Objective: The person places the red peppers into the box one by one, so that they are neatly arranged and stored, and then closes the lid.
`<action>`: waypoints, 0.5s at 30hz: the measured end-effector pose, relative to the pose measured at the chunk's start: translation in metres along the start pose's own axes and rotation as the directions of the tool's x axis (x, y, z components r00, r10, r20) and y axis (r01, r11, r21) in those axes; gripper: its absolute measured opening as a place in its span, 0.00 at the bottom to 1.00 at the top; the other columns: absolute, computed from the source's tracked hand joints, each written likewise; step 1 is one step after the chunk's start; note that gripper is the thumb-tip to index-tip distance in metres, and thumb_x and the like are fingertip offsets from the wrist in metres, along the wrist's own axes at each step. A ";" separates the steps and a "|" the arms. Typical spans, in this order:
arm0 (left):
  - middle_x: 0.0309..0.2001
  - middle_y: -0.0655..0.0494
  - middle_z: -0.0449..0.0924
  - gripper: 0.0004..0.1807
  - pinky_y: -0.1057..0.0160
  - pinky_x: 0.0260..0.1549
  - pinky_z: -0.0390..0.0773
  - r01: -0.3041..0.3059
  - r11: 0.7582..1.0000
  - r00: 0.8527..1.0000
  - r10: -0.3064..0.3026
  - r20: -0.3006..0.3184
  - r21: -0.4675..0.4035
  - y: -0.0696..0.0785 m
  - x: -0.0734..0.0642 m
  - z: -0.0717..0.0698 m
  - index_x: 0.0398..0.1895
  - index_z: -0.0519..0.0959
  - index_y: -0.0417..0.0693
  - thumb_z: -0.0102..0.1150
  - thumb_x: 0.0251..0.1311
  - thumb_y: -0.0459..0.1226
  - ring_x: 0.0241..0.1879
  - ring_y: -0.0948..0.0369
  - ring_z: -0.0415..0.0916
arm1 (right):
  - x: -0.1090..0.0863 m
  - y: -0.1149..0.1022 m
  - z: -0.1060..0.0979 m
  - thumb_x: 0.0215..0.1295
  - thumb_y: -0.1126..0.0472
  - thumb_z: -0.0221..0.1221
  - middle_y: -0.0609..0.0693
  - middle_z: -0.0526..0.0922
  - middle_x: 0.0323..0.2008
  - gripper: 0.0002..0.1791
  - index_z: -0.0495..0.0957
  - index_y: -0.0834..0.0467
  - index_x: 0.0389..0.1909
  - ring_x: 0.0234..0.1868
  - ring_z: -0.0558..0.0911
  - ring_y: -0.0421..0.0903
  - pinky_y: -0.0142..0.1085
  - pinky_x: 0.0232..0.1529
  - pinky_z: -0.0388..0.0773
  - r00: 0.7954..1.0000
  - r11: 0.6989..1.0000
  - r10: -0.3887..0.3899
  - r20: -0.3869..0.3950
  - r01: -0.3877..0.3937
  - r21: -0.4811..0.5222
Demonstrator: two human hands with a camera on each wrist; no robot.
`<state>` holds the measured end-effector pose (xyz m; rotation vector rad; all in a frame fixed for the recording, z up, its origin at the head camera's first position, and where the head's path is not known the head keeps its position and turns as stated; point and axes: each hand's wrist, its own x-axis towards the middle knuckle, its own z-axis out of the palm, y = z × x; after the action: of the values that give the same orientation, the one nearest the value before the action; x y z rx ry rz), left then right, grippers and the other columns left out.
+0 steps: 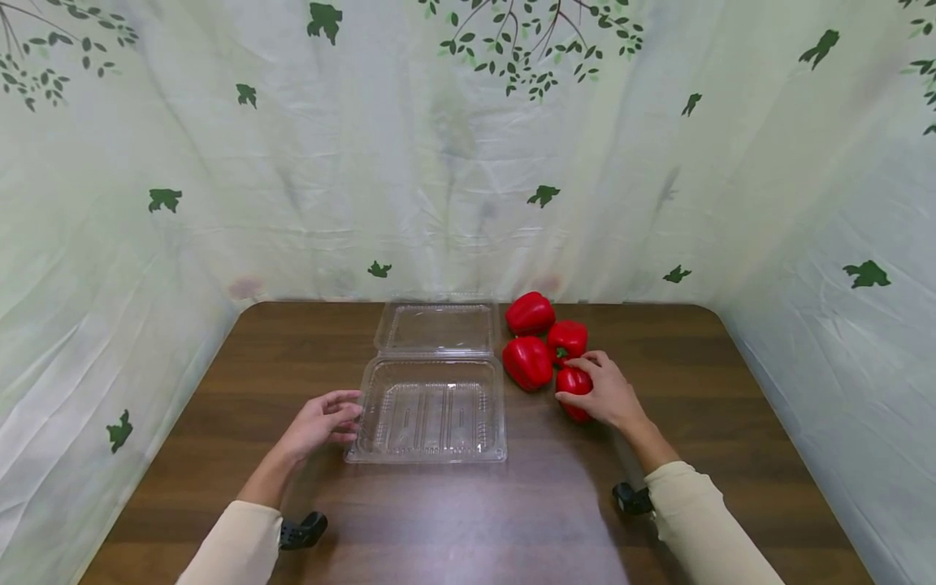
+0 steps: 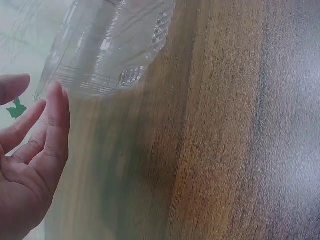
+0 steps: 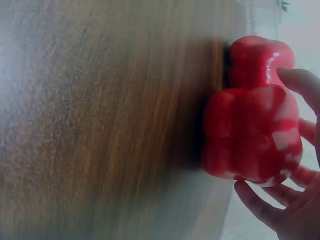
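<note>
A clear plastic clamshell container (image 1: 431, 457) lies with its lid (image 1: 439, 329) folded back behind it. My left hand (image 1: 325, 422) is beside the container's left edge, fingers loosely extended; in the left wrist view the fingertips overlap the clear wall (image 2: 100, 87), and whether they touch cannot be told. To the container's right, several red bell peppers sit in a cluster. My right hand (image 1: 603, 394) holds the nearest bell pepper (image 1: 573, 382), thumb on one side and fingers on the other. In the right wrist view this bell pepper (image 3: 250, 132) covers part of another bell pepper (image 3: 262, 60).
Other bell peppers stand close by: one front left (image 1: 528, 363), one behind (image 1: 530, 314), and one with its green stem showing (image 1: 567, 337). Under everything is a brown wooden table (image 1: 439, 528). A leaf-patterned pale curtain (image 1: 453, 179) hangs round its back and sides.
</note>
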<state>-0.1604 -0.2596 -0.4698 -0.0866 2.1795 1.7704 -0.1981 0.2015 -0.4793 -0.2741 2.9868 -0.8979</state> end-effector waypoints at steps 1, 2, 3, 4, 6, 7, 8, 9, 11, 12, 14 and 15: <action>0.40 0.50 0.78 0.26 0.61 0.37 0.83 -0.002 1.000 1.000 0.002 0.000 -0.004 -0.001 0.000 0.000 0.64 0.61 0.25 0.52 0.68 0.33 0.34 0.61 0.78 | 0.000 0.000 0.000 0.49 0.49 0.71 0.61 0.67 0.58 0.34 0.75 0.56 0.58 0.57 0.69 0.62 0.58 0.45 0.79 1.000 1.000 0.006 0.003 -0.006 -0.002; 0.40 0.50 0.78 0.26 0.61 0.37 0.83 -0.004 1.000 1.000 0.004 -0.002 -0.007 -0.001 0.001 0.001 0.64 0.61 0.24 0.52 0.68 0.32 0.34 0.61 0.78 | 0.000 0.001 0.001 0.49 0.50 0.71 0.61 0.68 0.57 0.34 0.75 0.56 0.58 0.57 0.69 0.62 0.58 0.45 0.79 1.000 1.000 0.010 0.003 -0.010 -0.002; 0.40 0.50 0.78 0.26 0.61 0.37 0.83 -0.005 1.000 1.000 0.005 -0.004 -0.008 -0.001 0.001 0.001 0.63 0.62 0.24 0.52 0.68 0.32 0.34 0.61 0.78 | 0.000 0.001 0.001 0.49 0.50 0.71 0.61 0.68 0.57 0.34 0.75 0.56 0.58 0.56 0.70 0.62 0.57 0.45 0.79 1.000 1.000 0.013 0.004 -0.013 -0.002; 0.39 0.50 0.78 0.26 0.62 0.36 0.83 -0.006 1.000 1.000 0.006 -0.005 -0.007 -0.001 0.001 0.001 0.63 0.62 0.24 0.52 0.68 0.32 0.34 0.62 0.77 | 0.000 0.001 0.002 0.49 0.50 0.71 0.60 0.68 0.57 0.34 0.74 0.57 0.58 0.56 0.70 0.61 0.57 0.45 0.79 1.000 1.000 0.014 0.004 -0.014 -0.002; 0.39 0.51 0.78 0.26 0.62 0.36 0.83 -0.006 1.000 1.000 0.006 -0.005 -0.007 -0.002 0.001 0.001 0.63 0.62 0.24 0.52 0.68 0.32 0.33 0.62 0.77 | 0.000 0.001 0.002 0.49 0.51 0.70 0.60 0.69 0.56 0.34 0.74 0.57 0.58 0.55 0.71 0.61 0.57 0.45 0.79 1.000 1.000 0.018 0.002 -0.018 0.003; 0.38 0.52 0.78 0.26 0.62 0.36 0.83 -0.004 1.000 1.000 0.004 -0.006 -0.009 -0.002 0.002 0.001 0.63 0.62 0.24 0.52 0.68 0.32 0.33 0.62 0.77 | 0.001 0.001 0.002 0.50 0.51 0.70 0.60 0.69 0.56 0.33 0.74 0.57 0.58 0.55 0.71 0.61 0.56 0.45 0.79 1.000 1.000 0.018 0.000 -0.018 0.003; 0.38 0.52 0.78 0.26 0.62 0.36 0.83 -0.003 1.000 1.000 0.003 -0.005 -0.009 -0.002 0.002 0.001 0.63 0.62 0.24 0.52 0.68 0.32 0.33 0.62 0.77 | 0.001 0.002 0.002 0.50 0.51 0.70 0.59 0.70 0.56 0.33 0.74 0.58 0.57 0.55 0.71 0.60 0.56 0.45 0.79 1.000 1.000 0.019 -0.002 -0.018 0.004; 0.37 0.53 0.77 0.26 0.62 0.35 0.83 -0.002 1.000 1.000 0.002 -0.005 -0.012 -0.002 0.002 0.001 0.63 0.62 0.24 0.52 0.68 0.32 0.33 0.63 0.77 | 0.001 0.002 0.002 0.51 0.51 0.69 0.59 0.70 0.56 0.32 0.74 0.58 0.57 0.54 0.72 0.60 0.56 0.45 0.79 1.000 1.000 0.018 -0.003 -0.018 0.005; 0.36 0.54 0.77 0.26 0.62 0.35 0.83 0.000 1.000 1.000 0.000 -0.003 -0.019 -0.002 0.002 0.001 0.64 0.61 0.24 0.52 0.68 0.31 0.32 0.63 0.77 | 0.001 0.003 0.001 0.52 0.51 0.68 0.59 0.70 0.55 0.31 0.74 0.59 0.56 0.54 0.72 0.60 0.56 0.46 0.79 1.000 1.000 0.016 -0.010 -0.016 0.012; 0.36 0.54 0.77 0.25 0.62 0.34 0.83 0.002 1.000 1.000 -0.002 -0.002 -0.022 -0.003 0.002 0.001 0.64 0.61 0.24 0.52 0.68 0.31 0.32 0.63 0.77 | 0.001 0.003 0.000 0.53 0.51 0.68 0.60 0.71 0.55 0.30 0.75 0.59 0.56 0.53 0.73 0.60 0.56 0.46 0.79 1.000 1.000 0.015 -0.013 -0.015 0.018; 0.34 0.55 0.76 0.25 0.63 0.34 0.83 0.003 1.000 1.000 -0.003 -0.002 -0.027 -0.003 0.002 0.001 0.64 0.61 0.25 0.51 0.68 0.30 0.31 0.63 0.76 | 0.001 0.004 -0.001 0.54 0.52 0.67 0.60 0.71 0.55 0.30 0.74 0.60 0.56 0.53 0.73 0.61 0.57 0.47 0.78 1.000 0.999 0.009 -0.021 -0.009 0.033; 0.34 0.55 0.76 0.25 0.63 0.33 0.83 0.002 1.000 1.000 -0.002 -0.002 -0.029 -0.003 0.002 0.001 0.64 0.61 0.25 0.51 0.68 0.30 0.30 0.63 0.76 | 0.001 0.004 -0.002 0.54 0.52 0.67 0.61 0.71 0.55 0.29 0.74 0.61 0.56 0.53 0.73 0.61 0.57 0.47 0.78 1.000 0.999 0.007 -0.023 -0.006 0.043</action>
<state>-0.1614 -0.2587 -0.4740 -0.0980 2.1542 1.8020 -0.1995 0.2057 -0.4798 -0.2541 2.9835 -0.9693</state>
